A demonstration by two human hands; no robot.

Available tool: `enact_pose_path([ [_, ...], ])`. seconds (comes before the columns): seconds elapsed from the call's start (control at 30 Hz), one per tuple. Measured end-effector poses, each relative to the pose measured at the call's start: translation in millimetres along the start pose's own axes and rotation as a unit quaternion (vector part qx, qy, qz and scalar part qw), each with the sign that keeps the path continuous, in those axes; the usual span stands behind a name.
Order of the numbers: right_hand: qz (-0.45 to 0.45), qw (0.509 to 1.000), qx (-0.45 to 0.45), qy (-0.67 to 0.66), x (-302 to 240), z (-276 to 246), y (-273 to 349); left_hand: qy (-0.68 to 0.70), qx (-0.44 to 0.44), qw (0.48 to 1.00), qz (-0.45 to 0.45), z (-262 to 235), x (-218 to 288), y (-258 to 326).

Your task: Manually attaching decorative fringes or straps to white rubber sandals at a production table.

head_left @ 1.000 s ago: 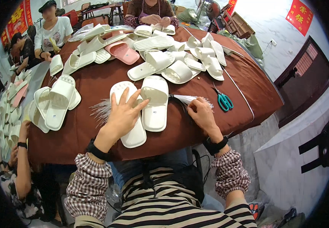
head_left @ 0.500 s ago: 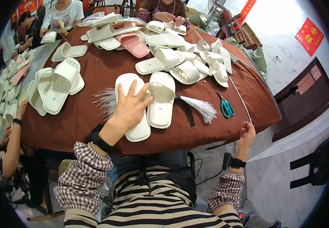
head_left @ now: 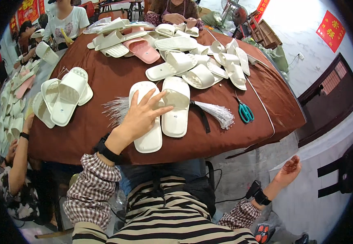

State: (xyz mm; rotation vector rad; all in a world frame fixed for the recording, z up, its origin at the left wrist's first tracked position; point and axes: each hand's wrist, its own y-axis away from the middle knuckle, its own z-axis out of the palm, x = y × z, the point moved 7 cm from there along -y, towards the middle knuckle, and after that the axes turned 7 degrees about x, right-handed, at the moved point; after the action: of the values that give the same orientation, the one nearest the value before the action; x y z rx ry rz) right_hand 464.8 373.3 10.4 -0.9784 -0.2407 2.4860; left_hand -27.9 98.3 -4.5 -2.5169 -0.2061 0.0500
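Note:
My left hand [head_left: 146, 116] lies with spread fingers across a white slide slipper [head_left: 148, 140], pressing it to the brown-covered table. Its fingertips reach onto a second white slipper [head_left: 175, 118] close beside the first. Both have their toes toward the far side. Off the table's right front edge, my right hand [head_left: 288, 171] is raised with its fingers bent inward and together. Whatever they may hold is too small to see. Bundles of thin clear plastic strands, one on the left [head_left: 117, 109] and one on the right [head_left: 217, 114], flank the slippers.
Teal-handled scissors [head_left: 245, 112] lie to the right, near a thin white cord [head_left: 266, 112]. A heap of white slippers [head_left: 180, 61] and a pink one [head_left: 144, 51] fills the far side. More slippers [head_left: 64, 99] stand left. Co-workers sit around; one arm [head_left: 19, 156] is close on my left.
My right hand has moved right, outward and nearer to me, away from the table edge. My left hand has shifted slightly right on the slippers. The stack at left has lost a slipper nearby.

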Motion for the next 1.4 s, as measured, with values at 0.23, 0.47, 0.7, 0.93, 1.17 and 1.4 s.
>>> enact_pose_path([
  [0.23, 0.084, 0.952, -0.279, 0.099, 2, 129, 114, 0.276, 0.082, 0.955, -0.069, -65, 63, 4],
  [0.47, 0.110, 0.844, -0.503, 0.150, 5, 189, 234, 0.662, -0.074, 0.725, -0.174, -52, 168, 27],
  [0.7, 0.141, 0.921, -0.355, -0.074, -24, 154, 165, 0.594, 0.042, 0.794, -0.123, -65, 151, 43],
  [0.93, 0.175, 0.972, -0.149, -0.055, 24, 114, 122, 0.465, 0.141, 0.871, -0.071, -102, 113, 61],
  [1.17, 0.183, 0.929, -0.253, 0.197, 99, 135, 168, 0.417, 0.171, 0.887, -0.101, -110, 88, 78],
  [1.4, 0.088, 0.832, -0.389, 0.386, 113, 166, 174, 0.387, 0.174, 0.893, -0.148, -97, 71, 81],
])
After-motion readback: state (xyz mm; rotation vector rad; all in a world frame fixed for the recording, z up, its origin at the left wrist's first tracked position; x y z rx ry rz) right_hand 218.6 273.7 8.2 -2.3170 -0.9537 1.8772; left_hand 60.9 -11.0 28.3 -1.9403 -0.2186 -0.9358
